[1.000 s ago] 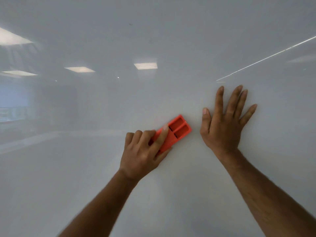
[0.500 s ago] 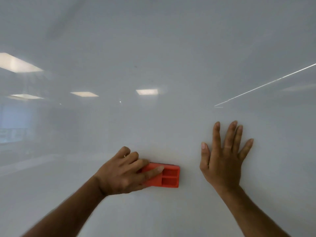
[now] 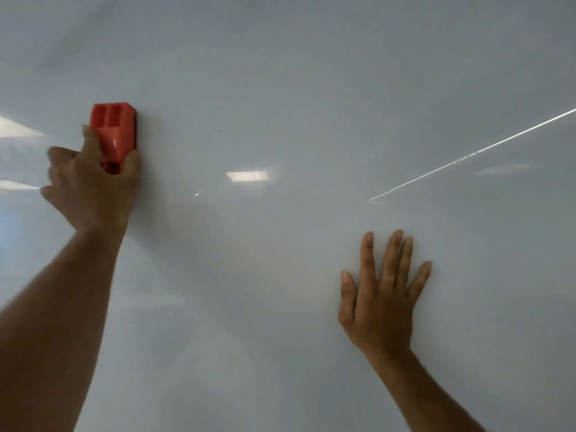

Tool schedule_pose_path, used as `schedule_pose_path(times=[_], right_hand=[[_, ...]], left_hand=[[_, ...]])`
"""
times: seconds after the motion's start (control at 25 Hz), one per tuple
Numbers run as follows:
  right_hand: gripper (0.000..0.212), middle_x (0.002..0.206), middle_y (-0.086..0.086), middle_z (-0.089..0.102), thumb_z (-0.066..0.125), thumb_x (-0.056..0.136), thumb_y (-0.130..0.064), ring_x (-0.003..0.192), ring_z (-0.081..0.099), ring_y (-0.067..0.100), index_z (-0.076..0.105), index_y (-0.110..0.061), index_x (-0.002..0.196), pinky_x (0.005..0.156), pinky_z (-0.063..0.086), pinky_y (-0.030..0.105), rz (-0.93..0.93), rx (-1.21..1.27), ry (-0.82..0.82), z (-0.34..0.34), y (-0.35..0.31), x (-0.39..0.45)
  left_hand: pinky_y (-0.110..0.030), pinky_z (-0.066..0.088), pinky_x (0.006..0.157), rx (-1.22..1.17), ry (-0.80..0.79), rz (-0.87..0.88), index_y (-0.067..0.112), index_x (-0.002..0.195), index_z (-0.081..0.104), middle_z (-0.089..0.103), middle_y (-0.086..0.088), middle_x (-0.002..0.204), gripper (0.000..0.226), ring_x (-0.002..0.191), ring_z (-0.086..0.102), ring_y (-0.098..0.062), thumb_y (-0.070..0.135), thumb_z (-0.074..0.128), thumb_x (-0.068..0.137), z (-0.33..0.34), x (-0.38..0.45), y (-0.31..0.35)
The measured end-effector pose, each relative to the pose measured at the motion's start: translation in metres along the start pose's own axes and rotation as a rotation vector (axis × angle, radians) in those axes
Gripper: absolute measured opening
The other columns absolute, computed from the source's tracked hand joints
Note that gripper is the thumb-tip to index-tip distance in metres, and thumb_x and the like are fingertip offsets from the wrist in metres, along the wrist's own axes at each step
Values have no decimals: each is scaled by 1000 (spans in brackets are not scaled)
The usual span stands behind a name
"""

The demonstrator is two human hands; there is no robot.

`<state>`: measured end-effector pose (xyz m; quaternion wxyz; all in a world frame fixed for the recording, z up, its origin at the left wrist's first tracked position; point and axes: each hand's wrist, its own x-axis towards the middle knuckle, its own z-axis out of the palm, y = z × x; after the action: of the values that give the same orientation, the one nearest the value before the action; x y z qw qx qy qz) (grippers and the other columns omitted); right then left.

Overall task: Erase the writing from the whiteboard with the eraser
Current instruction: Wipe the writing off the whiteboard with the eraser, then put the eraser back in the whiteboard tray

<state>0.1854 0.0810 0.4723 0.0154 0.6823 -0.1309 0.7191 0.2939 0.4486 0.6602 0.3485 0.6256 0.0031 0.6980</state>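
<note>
The whiteboard (image 3: 311, 73) looks almost bare: no legible writing shows, only a faint dark speck (image 3: 217, 130) just right of the eraser (image 3: 114, 132); the left hand (image 3: 90, 185) grips the red eraser, pressed to the board at upper left; the right hand (image 3: 381, 302) lies flat, fingers spread, well to the eraser's lower right; probably only stray traces are left.

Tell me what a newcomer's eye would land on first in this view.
The red eraser stands out most, upper left, gripped by the left hand against the pale whiteboard. Next comes the right hand, lower right, spread flat on the board with fingers apart. A thin bright streak slants across the upper right, and no clear writing shows, only a faint speck near the middle.
</note>
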Motion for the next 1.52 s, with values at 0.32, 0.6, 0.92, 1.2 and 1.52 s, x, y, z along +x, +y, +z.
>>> schedule_pose_path(times=[0.32, 0.6, 0.92, 1.2, 1.52], right_hand=[[69, 167, 32, 16, 33, 103, -44, 157, 13, 47, 29, -8, 162, 120, 12, 75, -9, -35, -18, 1, -2, -2], [69, 168, 31, 15, 30, 105, -46, 158, 11, 46, 26, -9, 163, 121, 11, 74, -10, -38, -42, 0, -3, 0], [66, 166, 33, 18, 34, 107, -44, 157, 15, 47, 29, -9, 162, 121, 11, 75, -16, 15, -68, -3, 1, -1], [65, 168, 23, 23, 33, 103, -38, 159, 15, 37, 31, -6, 160, 126, 0, 59, -3, 518, -251, -36, 17, -21], [76, 163, 8, 41, 69, 91, -41, 150, 40, 23, 43, -7, 154, 124, 33, 38, -294, 660, -670, -112, 45, -184]], left_hand=[[-52, 37, 102, -24, -33, -17, 20, 155, 33, 46, -22, 136, 74, 120, 47, -41, 54, 52, 92, 10, -15, 90], [-47, 44, 79, -91, -102, 519, 18, 150, 45, 56, -20, 111, 70, 92, 54, -37, 55, 60, 93, 17, -93, 149], [-42, 37, 66, -153, -111, 941, 19, 146, 54, 60, -15, 97, 59, 76, 52, -32, 55, 60, 100, -11, -184, 85], [-41, 39, 64, -260, -378, 1048, 19, 142, 59, 65, -10, 96, 55, 72, 54, -29, 54, 63, 99, -58, -303, 36], [-40, 43, 65, -291, -717, 931, 23, 144, 57, 65, -4, 107, 55, 77, 56, -26, 59, 47, 103, -115, -427, -14]])
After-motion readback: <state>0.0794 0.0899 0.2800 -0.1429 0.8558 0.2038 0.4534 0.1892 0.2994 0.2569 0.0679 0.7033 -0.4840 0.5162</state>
